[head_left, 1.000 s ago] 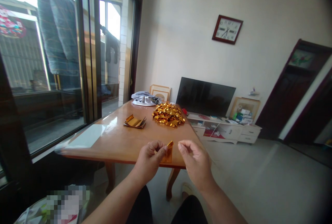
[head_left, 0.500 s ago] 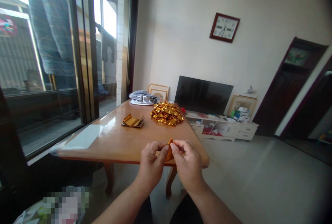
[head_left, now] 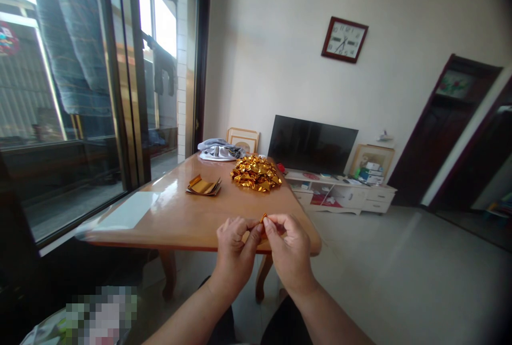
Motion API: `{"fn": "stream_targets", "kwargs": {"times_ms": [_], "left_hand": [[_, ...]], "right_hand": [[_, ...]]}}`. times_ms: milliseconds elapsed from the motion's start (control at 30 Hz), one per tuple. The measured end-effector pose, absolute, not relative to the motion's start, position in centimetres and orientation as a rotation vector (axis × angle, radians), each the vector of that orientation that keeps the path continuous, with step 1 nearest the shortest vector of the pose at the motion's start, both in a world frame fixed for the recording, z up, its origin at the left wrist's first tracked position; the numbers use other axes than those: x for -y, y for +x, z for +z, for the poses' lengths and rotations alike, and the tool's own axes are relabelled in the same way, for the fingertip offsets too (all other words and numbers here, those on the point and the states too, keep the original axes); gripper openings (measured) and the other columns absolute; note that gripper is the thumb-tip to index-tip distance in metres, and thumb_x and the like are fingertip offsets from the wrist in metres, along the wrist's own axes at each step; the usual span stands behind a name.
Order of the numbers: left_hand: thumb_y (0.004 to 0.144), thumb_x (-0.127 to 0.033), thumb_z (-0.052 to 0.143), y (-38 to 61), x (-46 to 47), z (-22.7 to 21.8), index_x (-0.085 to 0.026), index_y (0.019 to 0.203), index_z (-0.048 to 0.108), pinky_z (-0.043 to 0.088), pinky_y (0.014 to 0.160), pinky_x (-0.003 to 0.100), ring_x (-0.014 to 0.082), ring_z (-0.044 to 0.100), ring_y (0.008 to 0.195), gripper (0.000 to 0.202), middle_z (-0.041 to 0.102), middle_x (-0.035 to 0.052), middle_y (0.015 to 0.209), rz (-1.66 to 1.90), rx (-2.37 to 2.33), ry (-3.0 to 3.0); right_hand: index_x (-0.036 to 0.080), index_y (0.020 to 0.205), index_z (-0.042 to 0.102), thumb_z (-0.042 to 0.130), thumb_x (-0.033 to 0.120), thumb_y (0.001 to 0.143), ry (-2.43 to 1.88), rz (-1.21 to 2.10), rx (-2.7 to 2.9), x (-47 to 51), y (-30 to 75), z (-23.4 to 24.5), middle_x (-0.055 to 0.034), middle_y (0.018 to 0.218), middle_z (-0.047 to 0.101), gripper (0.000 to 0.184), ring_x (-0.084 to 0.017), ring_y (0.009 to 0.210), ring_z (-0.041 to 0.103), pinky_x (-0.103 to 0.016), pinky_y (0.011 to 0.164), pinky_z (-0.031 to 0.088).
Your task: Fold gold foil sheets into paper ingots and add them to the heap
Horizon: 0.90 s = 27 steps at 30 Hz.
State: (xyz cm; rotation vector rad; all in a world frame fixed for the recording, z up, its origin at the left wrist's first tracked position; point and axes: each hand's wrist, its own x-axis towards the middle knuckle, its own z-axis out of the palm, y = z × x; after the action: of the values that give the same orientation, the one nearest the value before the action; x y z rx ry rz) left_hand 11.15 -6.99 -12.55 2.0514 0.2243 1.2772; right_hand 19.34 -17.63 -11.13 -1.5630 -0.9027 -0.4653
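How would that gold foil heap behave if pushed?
The crinkled gold foil heap looks loose and thin-sheeted, so probably light for its bulk. A push would likely scatter it, and the glossy wooden table may let pieces skid.

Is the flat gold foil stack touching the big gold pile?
Apart. The head view shows the flat gold foil stack left of the big gold pile, with bare table between them.

The glossy wooden table [head_left: 180, 219] carries a heap of crumpled gold foil pieces [head_left: 256, 173], with a small stack of flat gold foil sheets [head_left: 204, 186] beside it. A folded grey-and-white cloth [head_left: 220, 151] lies at the far end (the pale rectangle [head_left: 128, 210] near the window could be paper or glare).
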Motion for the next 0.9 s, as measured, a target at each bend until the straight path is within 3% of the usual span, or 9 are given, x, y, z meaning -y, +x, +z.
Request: {"fn": "stream_targets", "kwargs": {"times_ms": [533, 900], "left_hand": [[0.093, -0.030, 0.061, 11.13, 7.43, -12.98, -0.023, 0.087, 0.069, 0.035, 0.081, 0.033, 0.0188, 0.058, 0.083, 0.012, 0.068, 0.0005, 0.081, 1.346, -0.261, 2.152], [0.094, -0.030, 0.060, 11.21, 7.35, -13.05, -0.023, 0.089, 0.069, 0.032, 0.082, 0.035, 0.0187, 0.057, 0.083, 0.013, 0.067, 0.0004, 0.080, 1.323, -0.271, 2.202]], "right_hand": [[0.020, 0.084, 0.065, 0.059, 0.029, 0.090, -1.595, -0.577, 0.938, 17.50, 19.50, -11.36, -0.0026, 0.081, 0.065, 0.013, -0.017, 0.076, 0.059, -0.030, 0.070, 0.046], [0.019, 0.086, 0.063, 0.067, 0.041, 0.086, -1.253, 0.074, 0.710, 16.69, 19.82, -11.83, -0.0005, 0.077, 0.064, 0.022, -0.014, 0.069, 0.057, -0.026, 0.065, 0.047]]}}
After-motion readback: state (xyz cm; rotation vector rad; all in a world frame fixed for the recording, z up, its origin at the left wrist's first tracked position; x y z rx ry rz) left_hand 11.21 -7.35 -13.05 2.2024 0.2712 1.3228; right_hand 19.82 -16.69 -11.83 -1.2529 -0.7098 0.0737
